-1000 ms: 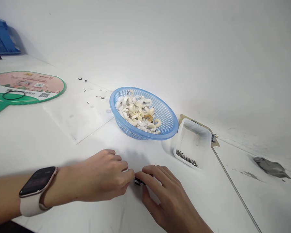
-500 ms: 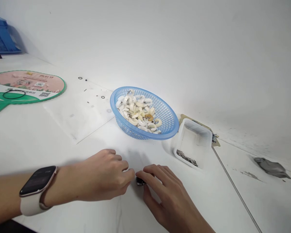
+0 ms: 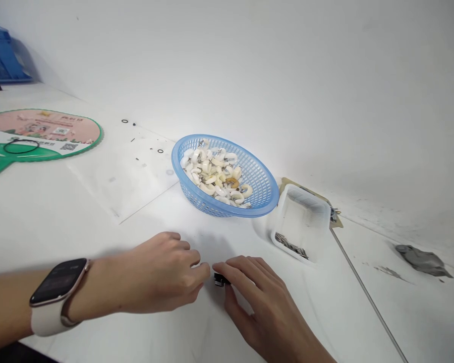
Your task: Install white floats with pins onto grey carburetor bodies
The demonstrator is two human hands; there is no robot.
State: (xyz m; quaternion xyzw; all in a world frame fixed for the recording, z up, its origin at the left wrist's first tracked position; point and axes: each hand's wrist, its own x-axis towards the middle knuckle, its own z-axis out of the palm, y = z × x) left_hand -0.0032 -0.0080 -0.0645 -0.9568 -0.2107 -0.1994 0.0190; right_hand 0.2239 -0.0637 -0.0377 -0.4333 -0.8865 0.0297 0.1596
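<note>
Between the thumb and forefinger of my right hand (image 3: 259, 300) is a small black part with a silvery end (image 3: 220, 280). Its exact kind does not show, since the fingers cover most of it. My left hand (image 3: 170, 272) is closed with the fingers curled in, its fingertips close to that part; what it pinches, if anything, is hidden. Beyond both hands stands a blue plastic basket (image 3: 265, 176) holding many white and cream rings with metal bits. To its right, a white plastic tray (image 3: 306, 212) has thin metal pins (image 3: 290, 246) gathered along its near side.
A green-edged hand fan (image 3: 41, 133) with a black loop (image 3: 21, 146) on it lies at left. Small black rings (image 3: 160, 150) and specks dot the table behind. A blue crate (image 3: 3, 55) stands far left. Grey cloth (image 3: 423, 260) lies at right by the wall.
The black part and my right fingertips have shifted very slightly to the right, and a bit more of the silvery end shows. My left hand stays almost still.
</note>
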